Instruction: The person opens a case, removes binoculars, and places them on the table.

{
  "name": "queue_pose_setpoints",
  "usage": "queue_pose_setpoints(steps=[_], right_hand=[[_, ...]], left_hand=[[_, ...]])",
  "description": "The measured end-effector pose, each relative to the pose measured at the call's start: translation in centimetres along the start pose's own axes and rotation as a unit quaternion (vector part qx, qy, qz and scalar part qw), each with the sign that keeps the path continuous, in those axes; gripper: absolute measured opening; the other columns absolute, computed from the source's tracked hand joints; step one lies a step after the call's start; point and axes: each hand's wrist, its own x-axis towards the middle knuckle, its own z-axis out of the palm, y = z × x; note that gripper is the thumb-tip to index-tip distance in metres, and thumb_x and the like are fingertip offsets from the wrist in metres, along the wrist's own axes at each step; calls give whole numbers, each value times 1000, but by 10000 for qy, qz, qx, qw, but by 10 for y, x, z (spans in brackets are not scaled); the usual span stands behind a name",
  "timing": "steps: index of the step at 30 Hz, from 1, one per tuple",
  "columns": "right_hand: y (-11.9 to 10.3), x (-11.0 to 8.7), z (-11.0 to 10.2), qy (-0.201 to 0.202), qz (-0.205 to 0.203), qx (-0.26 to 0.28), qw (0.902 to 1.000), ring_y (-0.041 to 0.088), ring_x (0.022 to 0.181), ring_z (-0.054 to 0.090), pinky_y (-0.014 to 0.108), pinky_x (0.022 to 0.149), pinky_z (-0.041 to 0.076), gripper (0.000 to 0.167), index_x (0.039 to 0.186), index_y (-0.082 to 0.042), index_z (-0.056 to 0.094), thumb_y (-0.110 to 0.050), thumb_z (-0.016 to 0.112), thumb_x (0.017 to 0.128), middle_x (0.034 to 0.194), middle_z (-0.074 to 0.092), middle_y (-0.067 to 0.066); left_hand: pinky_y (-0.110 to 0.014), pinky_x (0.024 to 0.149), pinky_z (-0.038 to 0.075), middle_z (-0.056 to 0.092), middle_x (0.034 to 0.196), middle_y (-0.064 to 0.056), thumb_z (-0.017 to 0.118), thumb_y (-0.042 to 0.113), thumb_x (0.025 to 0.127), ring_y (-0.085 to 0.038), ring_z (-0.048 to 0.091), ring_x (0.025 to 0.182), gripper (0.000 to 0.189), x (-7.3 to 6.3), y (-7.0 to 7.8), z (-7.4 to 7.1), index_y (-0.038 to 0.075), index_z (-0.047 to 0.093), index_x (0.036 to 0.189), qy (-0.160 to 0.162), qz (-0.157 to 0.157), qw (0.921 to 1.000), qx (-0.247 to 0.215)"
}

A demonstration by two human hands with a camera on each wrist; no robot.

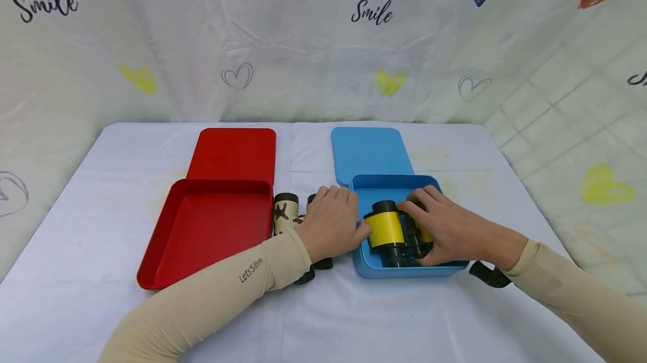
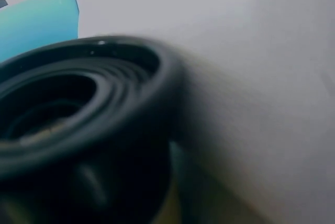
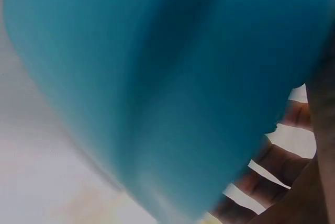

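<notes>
A pair of yellow and black binoculars lies in the blue box, whose lid is folded back. My right hand grips the right barrel, with the thumb toward the front and the fingers at the back. At the box's left wall, my left hand holds the rim with its thumb over the edge; its fingertips are hidden. Camouflage-patterned binoculars lie partly under that hand, between the boxes. A black ringed end fills much of the left wrist view.
An open red box stands on the left, its lid laid back. By the blue box's front right corner, a black curved item is partly covered by my right wrist. White cloth covers the table.
</notes>
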Motion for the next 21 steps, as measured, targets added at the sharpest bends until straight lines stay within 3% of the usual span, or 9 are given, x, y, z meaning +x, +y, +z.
queue_pose_setpoints(steps=[8, 21], right_hand=[[-1, -1, -3, 80, -10, -98, 9999, 18, 106, 45, 36, 82, 53, 101, 132, -11, 54, -60, 95, 53, 116, 53, 6], [-2, 0, -12, -107, 300, -104, 9994, 21, 110, 46, 40, 86, 56, 97, 132, -12, 56, -57, 94, 55, 118, 55, 6]], left_hand=[[-29, 67, 23, 47, 71, -1, 58, 40, 97, -19, 46, 69, 31, -3, -1, 0, 11, 57, 85, 126, 31, 9999, 80], [-29, 66, 26, 47, 72, -1, 55, 39, 98, -18, 45, 70, 30, -2, -1, 0, 11, 58, 88, -30, 16, 10000, -48]])
